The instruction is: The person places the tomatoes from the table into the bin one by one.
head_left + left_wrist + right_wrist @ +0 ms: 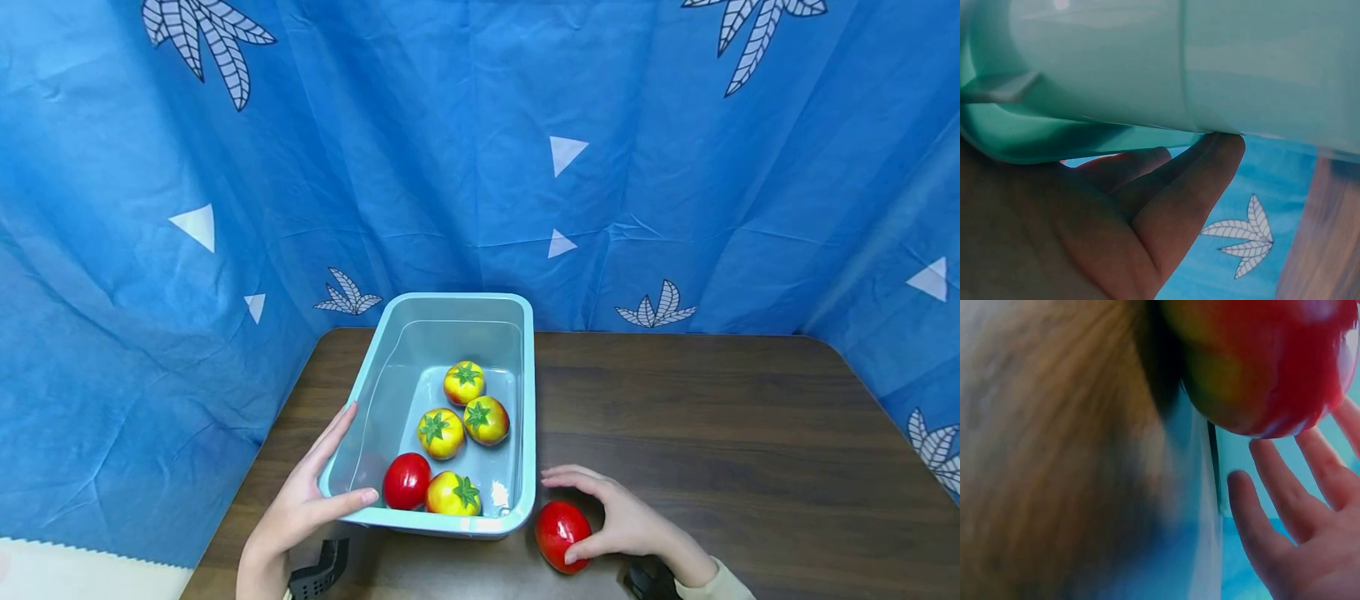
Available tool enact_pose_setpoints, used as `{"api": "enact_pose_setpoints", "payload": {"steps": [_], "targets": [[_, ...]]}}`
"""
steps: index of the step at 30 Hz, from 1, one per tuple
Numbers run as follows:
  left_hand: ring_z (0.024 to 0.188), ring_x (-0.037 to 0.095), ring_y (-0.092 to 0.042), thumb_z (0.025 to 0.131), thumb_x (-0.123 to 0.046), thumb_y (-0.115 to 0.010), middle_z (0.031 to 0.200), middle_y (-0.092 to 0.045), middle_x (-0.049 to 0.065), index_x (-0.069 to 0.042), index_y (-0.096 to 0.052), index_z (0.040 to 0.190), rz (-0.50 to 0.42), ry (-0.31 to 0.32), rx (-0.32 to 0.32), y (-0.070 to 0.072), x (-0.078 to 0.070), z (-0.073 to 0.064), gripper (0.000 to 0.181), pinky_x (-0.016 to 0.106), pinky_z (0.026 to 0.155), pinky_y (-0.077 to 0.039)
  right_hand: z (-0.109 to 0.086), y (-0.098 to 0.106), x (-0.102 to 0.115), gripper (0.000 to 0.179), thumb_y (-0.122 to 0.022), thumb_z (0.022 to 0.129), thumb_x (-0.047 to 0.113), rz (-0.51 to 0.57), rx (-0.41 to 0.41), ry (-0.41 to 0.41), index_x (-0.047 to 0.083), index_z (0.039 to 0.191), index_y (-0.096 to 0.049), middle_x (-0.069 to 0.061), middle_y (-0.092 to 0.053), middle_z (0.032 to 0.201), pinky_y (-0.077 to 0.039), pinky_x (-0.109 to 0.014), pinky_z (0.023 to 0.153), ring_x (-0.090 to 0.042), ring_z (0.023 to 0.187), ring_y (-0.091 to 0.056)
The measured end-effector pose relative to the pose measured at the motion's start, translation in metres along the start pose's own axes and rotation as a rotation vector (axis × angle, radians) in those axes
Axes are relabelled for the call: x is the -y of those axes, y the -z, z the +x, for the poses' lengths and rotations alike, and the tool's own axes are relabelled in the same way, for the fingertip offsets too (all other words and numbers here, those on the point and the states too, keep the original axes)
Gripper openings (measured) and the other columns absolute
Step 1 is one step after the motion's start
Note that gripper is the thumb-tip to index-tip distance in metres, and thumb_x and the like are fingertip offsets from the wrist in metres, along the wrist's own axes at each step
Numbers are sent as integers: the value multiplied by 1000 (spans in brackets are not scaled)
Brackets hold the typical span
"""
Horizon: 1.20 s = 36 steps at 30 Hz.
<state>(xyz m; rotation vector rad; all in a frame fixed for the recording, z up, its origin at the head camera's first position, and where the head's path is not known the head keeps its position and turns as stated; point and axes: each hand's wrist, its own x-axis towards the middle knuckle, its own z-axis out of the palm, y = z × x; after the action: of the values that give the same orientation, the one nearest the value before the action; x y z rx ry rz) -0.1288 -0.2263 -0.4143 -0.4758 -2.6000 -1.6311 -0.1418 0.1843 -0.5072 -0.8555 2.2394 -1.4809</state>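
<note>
My left hand holds the near left corner of a light blue-green plastic bin, thumb over the near rim, fingers along the outer left side. From the left wrist, the fingertips meet the bin just under its rim. Right of the bin, a glossy red tomato sits on the table; the right wrist view shows yellow-green on its skin. My right hand arches over it with fingers spread, thumb lying against its near side. The index fingertip stands apart from the skin.
Inside the bin lie several yellow-red tomatoes with green leafy tops and one red tomato. The brown wooden table extends to the right. A blue patterned curtain hangs behind and along the sides.
</note>
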Motion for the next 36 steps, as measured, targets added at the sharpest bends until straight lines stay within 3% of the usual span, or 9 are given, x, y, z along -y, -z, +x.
{"api": "enact_pose_setpoints", "payload": {"steps": [7,16,22,26,36], "targets": [[130,18,-24,75,-10,-75,154,-17,7,-20,-26,149,-8,2,0,0,0,-1,89,71,87,-35,-1,2,-7,59,-78,75,29,-20,93,67,14,127,-55,1,-54,127,-52,-30,79,-14,112,-49],[131,27,-22,76,-12,-75,154,-17,6,-22,-26,149,5,18,-1,0,-1,-1,89,71,88,-35,0,4,-8,49,-78,76,24,-13,105,126,13,120,-60,1,-59,120,-52,-31,79,-13,106,-53],[131,30,-22,76,-13,-75,154,-16,6,-22,-26,149,2,21,2,0,-1,-1,89,70,88,-35,-1,12,0,50,-76,78,25,46,120,28,11,123,-59,-1,-58,122,-53,-33,77,-14,107,-52],[131,30,-22,76,-13,-75,154,-17,7,-21,-26,149,4,23,2,1,-1,-1,89,70,88,-35,-2,21,9,52,-75,78,23,66,92,-12,13,125,-57,-3,-55,124,-54,-34,77,-16,108,-50],[131,32,-21,75,-14,-75,154,-16,9,-21,-26,149,5,33,3,2,-1,1,89,71,88,-35,-6,44,25,56,-78,74,21,2,-81,4,17,125,-57,-3,-56,125,-54,-38,76,-19,111,-50]]}}
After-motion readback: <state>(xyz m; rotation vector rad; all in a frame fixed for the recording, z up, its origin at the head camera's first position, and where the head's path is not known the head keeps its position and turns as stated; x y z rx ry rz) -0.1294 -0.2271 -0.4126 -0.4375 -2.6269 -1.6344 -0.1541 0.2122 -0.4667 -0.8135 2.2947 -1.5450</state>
